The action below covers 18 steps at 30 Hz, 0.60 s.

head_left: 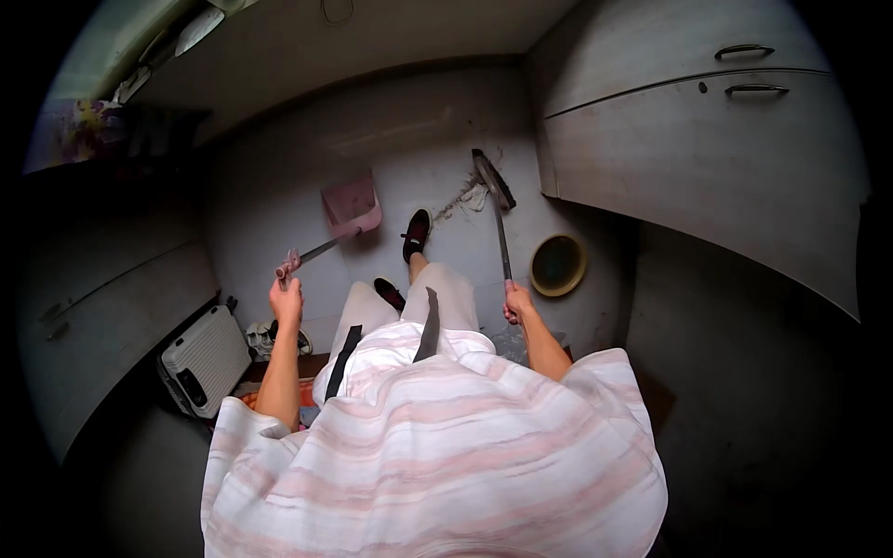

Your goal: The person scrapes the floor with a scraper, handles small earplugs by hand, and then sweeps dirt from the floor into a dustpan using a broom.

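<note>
My left hand [287,290] is closed around the handle of a long-handled dustpan [354,206]. Its pink pan rests on the floor ahead of me, open side facing away. In my right hand [517,303] is the shaft of a broom [500,221], gripped near its upper end. The broom's dark head touches the floor at the far right of the dustpan. Beside the bristles lies a heap of dirt with a crumpled whitish scrap [475,197], and a trail of debris [450,208] runs from it toward my dark shoe.
A round bin [558,265] with a yellowish rim stands right of the broom. Cabinets with drawers [688,130] line the right side. A white ribbed case [206,358] and white shoes [261,340] are at the lower left. A wall or panel [372,46] closes off the far side.
</note>
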Tool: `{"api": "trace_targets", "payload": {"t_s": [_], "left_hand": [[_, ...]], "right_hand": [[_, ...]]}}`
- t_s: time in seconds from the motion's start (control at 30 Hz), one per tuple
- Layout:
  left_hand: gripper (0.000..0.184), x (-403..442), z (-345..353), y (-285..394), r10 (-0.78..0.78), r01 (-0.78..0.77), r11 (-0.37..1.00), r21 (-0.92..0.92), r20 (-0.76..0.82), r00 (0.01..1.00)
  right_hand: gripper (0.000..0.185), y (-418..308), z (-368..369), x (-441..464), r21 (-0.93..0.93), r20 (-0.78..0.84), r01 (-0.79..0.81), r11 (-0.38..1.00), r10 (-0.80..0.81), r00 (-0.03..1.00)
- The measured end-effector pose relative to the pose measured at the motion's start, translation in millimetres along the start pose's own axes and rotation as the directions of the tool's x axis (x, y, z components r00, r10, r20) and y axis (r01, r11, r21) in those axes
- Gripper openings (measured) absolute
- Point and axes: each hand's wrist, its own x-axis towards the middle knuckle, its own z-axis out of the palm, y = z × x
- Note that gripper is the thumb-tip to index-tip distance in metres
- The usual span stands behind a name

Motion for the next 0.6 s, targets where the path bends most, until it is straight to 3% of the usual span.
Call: {"api": "trace_targets", "payload": {"t_s": [0.03, 0.17, 0.23, 0.3, 0.43, 0.5, 0.6], "left_hand": [[0.020, 20, -20, 5, -0.012, 0.011, 0.999, 0.031, 0.030, 0.999], [0.028, 2, -36, -33, 0.072, -0.081, 0.992, 0.102, 0.091, 0.993], [0.031, 1, -52, -59, 0.076, -0.091, 0.985, 0.149, 0.106, 0.991], [0.036, 20, -90, -79, 0.208, -0.240, 0.919, 0.312, 0.131, 0.969], [0.040, -22, -107, -96, 0.144, -0.197, 0.915, 0.352, 0.172, 0.975], [0.038, -15, -144, -105, 0.281, -0.345, 0.865, 0.363, 0.219, 0.934], [0.035, -41, -135, -119, 0.248, -0.352, 0.818, 0.455, 0.274, 0.929]], "right_hand": [[0.035, -11, 13, -36, -0.026, -0.005, -0.013, 1.000, 0.013, 1.000], [0.042, 30, -44, -58, -0.019, -0.048, 0.118, 0.993, -0.119, 0.992], [0.035, 60, -48, -45, 0.027, -0.098, 0.220, 0.975, -0.216, 0.971], [0.031, 43, 4, -80, -0.053, -0.090, 0.224, 0.973, -0.228, 0.970], [0.035, 30, 82, -39, -0.102, -0.116, 0.159, 0.982, -0.171, 0.978], [0.036, 39, 138, -58, -0.093, -0.138, 0.111, 0.989, -0.123, 0.983], [0.033, 81, 155, -55, -0.124, -0.106, 0.079, 0.989, -0.093, 0.990]]}}
